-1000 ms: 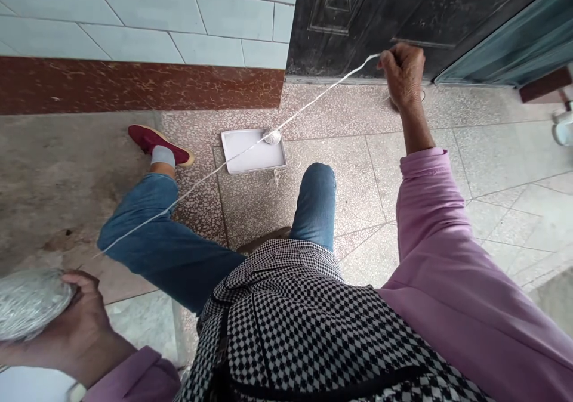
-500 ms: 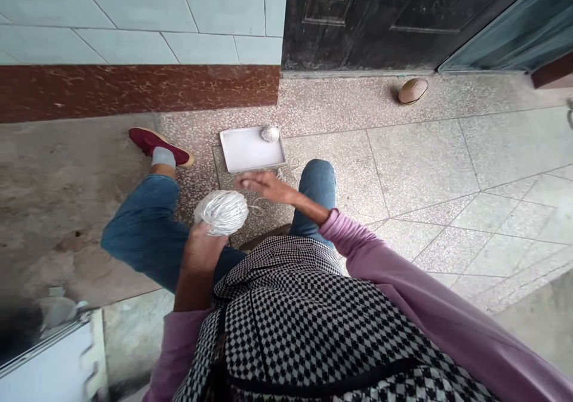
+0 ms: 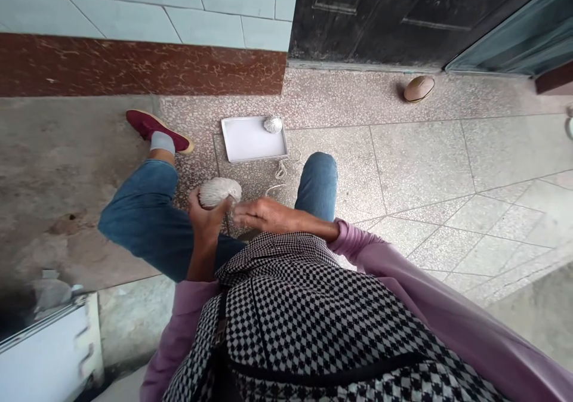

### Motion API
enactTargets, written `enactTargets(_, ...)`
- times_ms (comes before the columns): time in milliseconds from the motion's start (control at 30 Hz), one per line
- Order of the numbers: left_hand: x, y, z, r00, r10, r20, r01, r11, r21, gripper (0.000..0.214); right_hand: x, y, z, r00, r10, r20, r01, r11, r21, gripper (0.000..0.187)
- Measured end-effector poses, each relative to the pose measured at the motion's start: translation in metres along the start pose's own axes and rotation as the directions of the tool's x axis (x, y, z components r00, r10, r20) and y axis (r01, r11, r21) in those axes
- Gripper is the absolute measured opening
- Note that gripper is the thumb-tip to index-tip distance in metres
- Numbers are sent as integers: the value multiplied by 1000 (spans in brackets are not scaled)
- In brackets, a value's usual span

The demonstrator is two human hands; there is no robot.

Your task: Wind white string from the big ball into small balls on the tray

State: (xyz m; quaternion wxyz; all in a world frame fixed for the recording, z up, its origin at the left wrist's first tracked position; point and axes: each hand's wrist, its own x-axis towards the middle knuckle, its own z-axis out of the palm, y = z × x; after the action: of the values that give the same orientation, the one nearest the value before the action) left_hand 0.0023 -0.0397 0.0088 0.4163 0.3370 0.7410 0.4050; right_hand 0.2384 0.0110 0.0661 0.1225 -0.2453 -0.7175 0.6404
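A ball of white string (image 3: 218, 191) rests in my left hand (image 3: 206, 217), whose fingers and thumb are wrapped round its lower side. My right hand (image 3: 264, 216) is just to the right of the ball, fingers closed together and slightly blurred at the tips. A loose strand of string (image 3: 274, 187) runs up to the back of this hand, and the fingers seem pinched on it. More slack string (image 3: 281, 168) lies on the floor beside a shallow white tray (image 3: 250, 151). A smaller white ball of string (image 3: 273, 124) sits in the tray's far right corner.
A brown rounded object (image 3: 419, 89) lies on the floor by the dark door (image 3: 376, 26). My bent knees (image 3: 319, 175) flank the work, with a red shoe (image 3: 156, 129) to the left. A white panel-like object (image 3: 49, 354) stands at lower left.
My right hand has come down and closer to me, now beside the ball's lower right. The left hand has tilted and turned the ball, lifting it slightly away from me.
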Motion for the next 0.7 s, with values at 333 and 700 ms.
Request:
enactTargets(333,-38,15,-3,904,-64,422,218,920,-327,82,40,39,-23,872,335,-356,-217,918,332,79)
enactTargets(700,-37,11,13,817,32,575,251,879,-406,91,35,69,6,781,459,-424,-138,788,600,85)
